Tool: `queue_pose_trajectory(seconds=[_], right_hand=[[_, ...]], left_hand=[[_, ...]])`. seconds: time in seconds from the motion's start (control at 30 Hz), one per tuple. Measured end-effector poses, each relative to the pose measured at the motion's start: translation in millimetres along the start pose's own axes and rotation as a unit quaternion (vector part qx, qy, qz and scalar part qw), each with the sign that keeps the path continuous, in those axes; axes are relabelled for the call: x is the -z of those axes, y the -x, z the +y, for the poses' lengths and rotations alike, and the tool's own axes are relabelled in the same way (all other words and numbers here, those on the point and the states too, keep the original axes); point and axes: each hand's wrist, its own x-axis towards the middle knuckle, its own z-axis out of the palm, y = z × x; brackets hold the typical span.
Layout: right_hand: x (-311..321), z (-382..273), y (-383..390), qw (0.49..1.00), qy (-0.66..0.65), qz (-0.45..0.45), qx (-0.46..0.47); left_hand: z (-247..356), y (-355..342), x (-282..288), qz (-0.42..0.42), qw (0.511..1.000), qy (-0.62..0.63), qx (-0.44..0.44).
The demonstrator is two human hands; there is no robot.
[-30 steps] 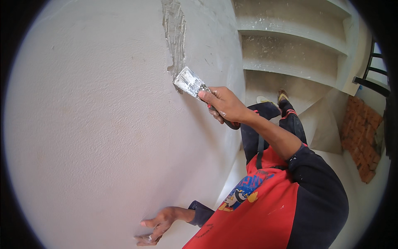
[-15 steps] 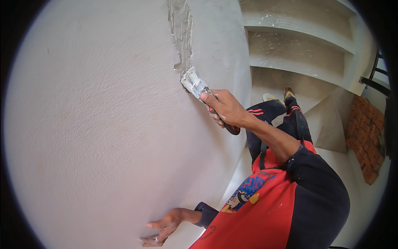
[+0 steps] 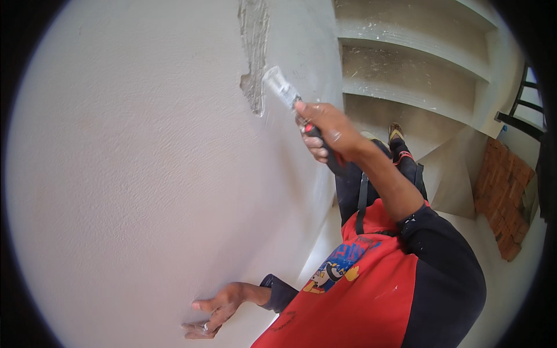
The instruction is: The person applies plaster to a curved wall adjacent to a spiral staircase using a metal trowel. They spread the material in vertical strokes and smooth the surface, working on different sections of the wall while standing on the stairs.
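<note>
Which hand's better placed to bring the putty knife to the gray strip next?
Right, likely: the right hand grips the putty knife, its blade just right of the lower gray strip. The left hand looks empty and is far lower in view, by the wall.

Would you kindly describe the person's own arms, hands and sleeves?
The right arm wears a dark fabric sleeve, white-specked at its edge, ending near the elbow. The bare right hand bears whitish smears. A dark fabric cuff circles the left forearm; the bare left hand has a pale finger spot.
</note>
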Motion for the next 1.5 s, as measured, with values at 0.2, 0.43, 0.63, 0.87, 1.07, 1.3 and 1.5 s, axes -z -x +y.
queue_pose_trajectory(seconds=[0.2, 0.43, 0.63, 0.87, 1.07, 1.3, 1.5], right_hand=[[6.3, 30.4, -5.3, 0.958, 0.244, 0.052, 0.143], [4.0, 21.8, -3.8, 0.958, 0.233, 0.042, 0.161], [-8.2, 17.4, -12.5, 0.973, 0.172, 0.04, 0.148], [-8.2, 11.6, -9.6, 0.966, 0.216, 0.037, 0.137], [-9.8, 14.6, -11.5, 0.974, 0.185, 0.01, 0.13], [-14.7, 11.3, -13.0, 0.987, 0.141, -0.001, 0.078], [-35.5, 2.1, -3.2, 0.997, -0.064, -0.016, -0.045]], left_hand=[[-14.4, 1.8, 2.8, 0.009, 1.0, -0.007, -0.016], [-14.2, 4.2, 3.4, 0.019, 1.0, -0.015, -0.009], [-11.9, 2.4, 10.1, 0.011, 1.0, -0.017, -0.002], [-11.5, 1.4, 13.9, 0.013, 1.0, -0.008, -0.008], [-14.1, -1.4, 10.4, 0.008, 1.0, -0.019, -0.022], [-8.5, -6.9, 11.6, 0.043, 0.999, 0.026, -0.007], [-4.5, -2.8, 8.3, 0.013, 0.999, 0.04, -0.028]])
